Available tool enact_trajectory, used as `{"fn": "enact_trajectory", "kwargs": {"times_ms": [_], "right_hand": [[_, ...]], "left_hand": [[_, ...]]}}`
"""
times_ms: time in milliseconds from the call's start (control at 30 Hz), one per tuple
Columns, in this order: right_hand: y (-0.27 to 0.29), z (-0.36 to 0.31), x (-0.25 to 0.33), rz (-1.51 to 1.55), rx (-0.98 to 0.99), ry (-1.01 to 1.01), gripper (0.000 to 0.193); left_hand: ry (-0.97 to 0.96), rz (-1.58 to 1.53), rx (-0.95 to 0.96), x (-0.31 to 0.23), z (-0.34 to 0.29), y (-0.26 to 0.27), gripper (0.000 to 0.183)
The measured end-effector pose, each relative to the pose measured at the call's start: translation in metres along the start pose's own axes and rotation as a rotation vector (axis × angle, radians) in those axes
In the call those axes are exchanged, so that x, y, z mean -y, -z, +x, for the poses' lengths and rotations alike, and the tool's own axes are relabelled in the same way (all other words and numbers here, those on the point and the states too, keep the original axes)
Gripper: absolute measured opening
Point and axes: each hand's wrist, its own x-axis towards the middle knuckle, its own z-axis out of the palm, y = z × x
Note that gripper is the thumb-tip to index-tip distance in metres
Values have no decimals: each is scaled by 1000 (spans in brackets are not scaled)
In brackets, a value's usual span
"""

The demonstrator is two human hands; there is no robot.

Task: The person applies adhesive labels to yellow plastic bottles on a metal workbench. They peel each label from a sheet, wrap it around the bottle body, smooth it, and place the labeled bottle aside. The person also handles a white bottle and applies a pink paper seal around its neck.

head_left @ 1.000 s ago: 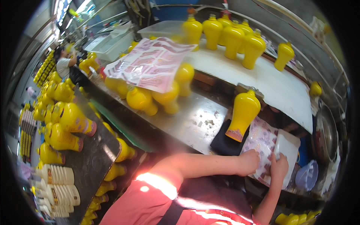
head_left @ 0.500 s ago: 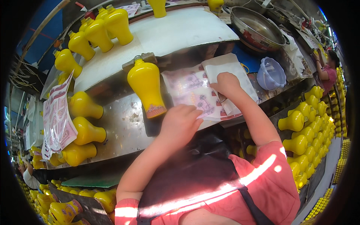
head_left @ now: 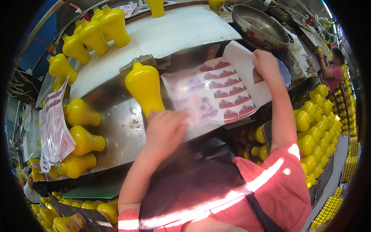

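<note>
A yellow vase-shaped bottle point(head_left: 143, 85) lies on its side in front of me, its glass neck against a worn block point(head_left: 145, 61). My left hand point(head_left: 166, 129), slightly blurred, is over its wide lower end, fingers loosely apart; whether it touches the bottle is hidden. To its right lies a printed decal sheet point(head_left: 201, 92) with purple flower patterns and rows of reddish-brown motifs. My right hand point(head_left: 266, 63) is closed on a white paper sheet point(head_left: 241, 58), lifted at the decal sheet's right side. A dark brown edge point(head_left: 257, 76) shows below that hand; its kind is unclear.
Yellow bottles point(head_left: 92, 36) stand on the white board point(head_left: 174, 29) at the back left. Others lie at left beside a hanging decal sheet point(head_left: 56, 131). A metal pan point(head_left: 262, 25) and partly hidden lilac basket point(head_left: 285, 73) are at right, above racked bottles point(head_left: 309, 127). A person point(head_left: 332, 71) works far right.
My right hand has moved right and away from me with the white paper, uncovering more reddish-brown motifs. My left hand has shifted left, off the decal sheet and over the bottle's end.
</note>
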Motion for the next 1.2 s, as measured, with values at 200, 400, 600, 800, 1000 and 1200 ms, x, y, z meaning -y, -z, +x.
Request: {"fn": "enact_trajectory", "kwargs": {"times_ms": [200, 400, 600, 800, 1000, 1200], "right_hand": [[72, 9, -56, 121, -234, 87, 30], [117, 30, -94, 642, -212, -70, 30], [134, 57, -149, 1065, -277, -166, 26], [153, 123, -290, 1246, -743, -430, 25], [133, 139, -351, 1232, -979, -381, 25], [66, 100, -120, 1096, -273, -182, 30]], "left_hand": [[-4, 12, -44, 5, 0, 4, 21], [-10, 13, -21, 6, 2, 4, 25], [-11, 21, 25, 9, 3, 10, 26], [34, -30, 48, 11, 3, 21, 24], [66, -60, 47, 15, 2, 18, 23], [58, -75, 17, 18, 3, 13, 20]]}}
